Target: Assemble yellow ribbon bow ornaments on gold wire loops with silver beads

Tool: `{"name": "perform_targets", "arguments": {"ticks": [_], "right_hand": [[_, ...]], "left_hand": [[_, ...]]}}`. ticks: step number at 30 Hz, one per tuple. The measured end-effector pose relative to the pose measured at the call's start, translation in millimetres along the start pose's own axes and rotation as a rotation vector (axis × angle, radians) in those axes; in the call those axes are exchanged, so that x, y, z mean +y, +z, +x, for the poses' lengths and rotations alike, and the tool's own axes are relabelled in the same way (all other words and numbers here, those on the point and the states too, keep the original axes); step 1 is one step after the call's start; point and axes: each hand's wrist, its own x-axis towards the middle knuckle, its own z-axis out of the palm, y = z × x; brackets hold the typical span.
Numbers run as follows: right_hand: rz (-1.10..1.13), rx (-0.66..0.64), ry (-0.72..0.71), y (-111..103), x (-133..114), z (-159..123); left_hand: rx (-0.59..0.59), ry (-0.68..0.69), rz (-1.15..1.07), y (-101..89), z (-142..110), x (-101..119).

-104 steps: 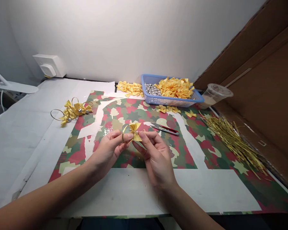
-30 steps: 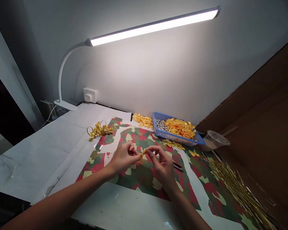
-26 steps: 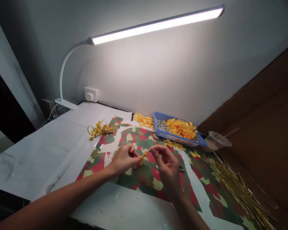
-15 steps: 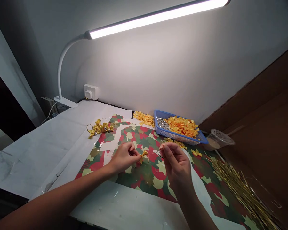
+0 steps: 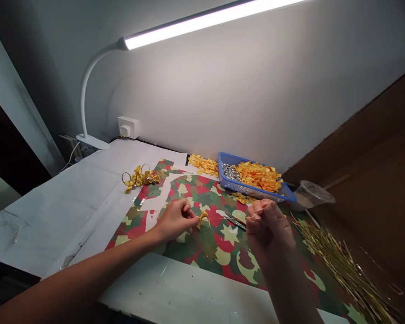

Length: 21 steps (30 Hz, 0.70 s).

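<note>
My left hand (image 5: 177, 219) pinches a small gold ribbon bow (image 5: 202, 219) with a thin gold wire loop at its side. From the bow a fine thread (image 5: 222, 219) runs taut to the right. My right hand (image 5: 272, 225) is closed on the thread's other end, its fingertips pressed together; whether a needle is in them I cannot make out. Between the hands, a pair of scissors or snips (image 5: 235, 221) lies on the patterned paper (image 5: 205, 252), partly hidden by my right hand.
Finished-looking gold bows with loops (image 5: 141, 177) lie at the left. Behind are a pile of yellow bows (image 5: 203, 165) and a blue basket (image 5: 256, 193) holding silver bells and yellow bows. A clear tub (image 5: 312, 195) and gold wire strips (image 5: 337, 261) are on the right. A lamp (image 5: 189, 24) hangs above.
My right hand has moved right, away from the bow, drawing the thread out longer. More of the scissors shows. My left hand stays in place with the bow.
</note>
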Motion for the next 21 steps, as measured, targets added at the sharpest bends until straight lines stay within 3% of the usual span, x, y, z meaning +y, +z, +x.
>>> {"name": "perform_targets", "arguments": {"ticks": [5, 21], "right_hand": [[0.039, 0.007, 0.019, 6, -3, -2], [0.13, -0.171, 0.028, 6, -14, -10]], "left_hand": [[0.025, -0.008, 0.029, 0.0, 1, 1], [0.019, -0.013, 0.017, 0.6, 3, -1]]}}
